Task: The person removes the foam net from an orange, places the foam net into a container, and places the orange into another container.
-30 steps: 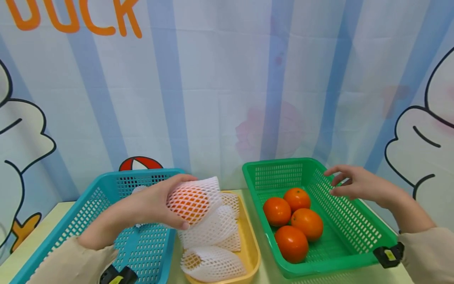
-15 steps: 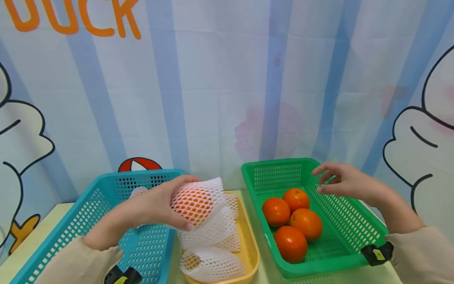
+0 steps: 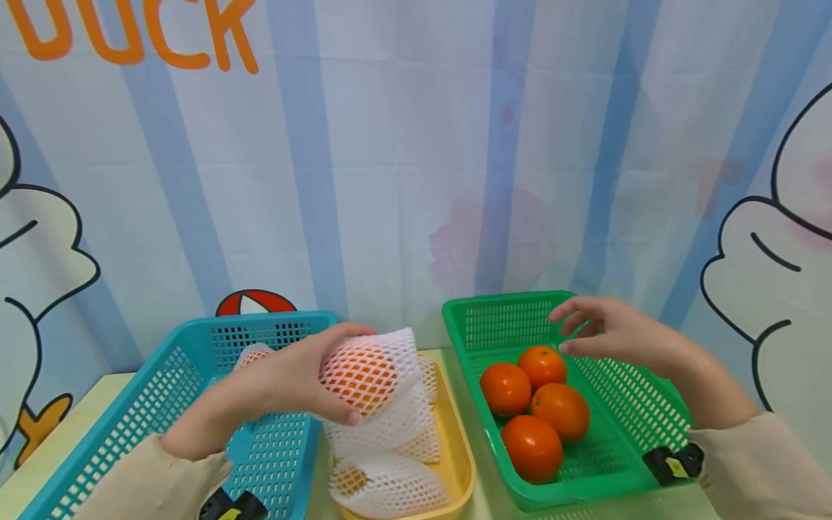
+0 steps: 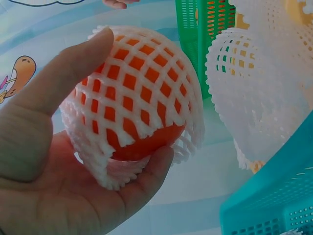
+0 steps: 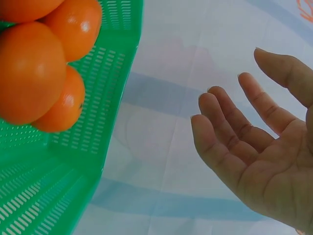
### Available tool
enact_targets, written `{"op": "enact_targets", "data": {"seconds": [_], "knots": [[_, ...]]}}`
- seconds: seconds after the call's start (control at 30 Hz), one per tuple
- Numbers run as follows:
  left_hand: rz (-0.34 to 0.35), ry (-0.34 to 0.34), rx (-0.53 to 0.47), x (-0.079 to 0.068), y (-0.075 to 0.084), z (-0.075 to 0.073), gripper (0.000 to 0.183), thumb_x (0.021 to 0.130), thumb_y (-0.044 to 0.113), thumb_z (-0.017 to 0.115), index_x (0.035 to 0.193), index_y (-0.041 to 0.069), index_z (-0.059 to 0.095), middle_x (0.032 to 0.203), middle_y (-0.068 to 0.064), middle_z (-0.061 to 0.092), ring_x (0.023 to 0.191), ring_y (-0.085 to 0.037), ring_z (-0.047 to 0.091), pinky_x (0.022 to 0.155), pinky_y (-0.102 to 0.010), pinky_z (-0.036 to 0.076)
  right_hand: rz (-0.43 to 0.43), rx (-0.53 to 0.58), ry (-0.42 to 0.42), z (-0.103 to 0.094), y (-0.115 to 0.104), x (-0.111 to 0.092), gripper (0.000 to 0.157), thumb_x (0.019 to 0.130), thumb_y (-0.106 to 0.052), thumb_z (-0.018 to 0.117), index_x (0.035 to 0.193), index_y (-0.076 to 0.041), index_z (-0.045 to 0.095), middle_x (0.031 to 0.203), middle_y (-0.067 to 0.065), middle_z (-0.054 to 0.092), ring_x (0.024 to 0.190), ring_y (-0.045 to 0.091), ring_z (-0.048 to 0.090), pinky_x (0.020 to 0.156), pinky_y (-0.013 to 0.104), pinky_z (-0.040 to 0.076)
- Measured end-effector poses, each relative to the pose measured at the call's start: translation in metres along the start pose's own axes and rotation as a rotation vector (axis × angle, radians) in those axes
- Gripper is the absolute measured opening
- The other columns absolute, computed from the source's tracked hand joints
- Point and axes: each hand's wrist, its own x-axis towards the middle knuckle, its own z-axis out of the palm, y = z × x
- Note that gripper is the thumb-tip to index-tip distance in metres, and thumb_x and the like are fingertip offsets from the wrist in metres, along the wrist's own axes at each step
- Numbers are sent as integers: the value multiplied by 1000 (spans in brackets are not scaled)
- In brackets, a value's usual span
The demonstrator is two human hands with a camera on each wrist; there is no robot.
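Note:
In the head view my left hand [image 3: 302, 375] grips an orange [image 3: 364, 375] that sits inside a white foam net sleeve [image 3: 406, 354], held above the yellow tray. The left wrist view shows the thumb and fingers curled round the netted orange [image 4: 142, 93], with a bare patch of peel at the sleeve's edge. My right hand [image 3: 611, 332] hovers over the green basket [image 3: 643, 477], holding nothing, its fingers loosely bent and apart. Below and left of it several bare oranges [image 3: 562, 412] lie in that basket. The right wrist view shows the empty palm [image 5: 274, 166].
The yellow tray [image 3: 464, 462] holds several flat white foam net sleeves [image 3: 386, 484]. At the left stands a blue basket [image 3: 273, 462] with a netted fruit [image 3: 253, 354] in it, partly hidden by my left hand. A striped cloth [image 3: 403, 180] hangs behind.
My right hand has moved left across the green basket, closer to the bare oranges. The left hand has shifted slightly right, still holding the netted orange.

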Motion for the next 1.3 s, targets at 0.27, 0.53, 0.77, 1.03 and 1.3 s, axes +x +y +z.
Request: {"op": "enact_targets", "data": {"seconds": [0.27,0.53,0.77,1.03,1.3], "knots": [[-4,-2,-15,1,2,4,83,68,16,82,137,15,36,120,-11,49,92,-24,56,75,-35,50,-46,-3,-5,6,-8,3,40,90,-17,62,124,-3,49,116,16,53,96,25,57,78,37,48],[-11,-27,-42,4,1,7,83,69,15,81,138,14,35,121,-12,49,93,-25,56,76,-36,50,-52,34,-28,15,-16,10,39,90,-18,62,124,-3,51,116,17,54,98,27,57,79,37,49],[12,-43,-40,13,5,11,82,68,16,81,137,15,36,119,-10,51,94,-24,56,77,-36,50,-93,22,-43,21,-24,17,35,90,-17,62,120,-3,54,113,14,56,98,26,58,80,37,48],[33,-67,-51,17,10,16,81,68,14,80,137,14,36,118,-10,52,95,-23,56,78,-35,49,-139,22,-47,29,-31,22,32,88,-17,64,117,-3,57,108,12,58,89,26,60,77,39,49],[59,-84,-84,21,11,20,81,69,14,80,137,13,36,119,-10,52,95,-23,57,79,-35,48,-176,10,-57,37,-38,25,28,89,-18,63,114,-6,61,106,7,61,96,24,58,81,39,48]]}}
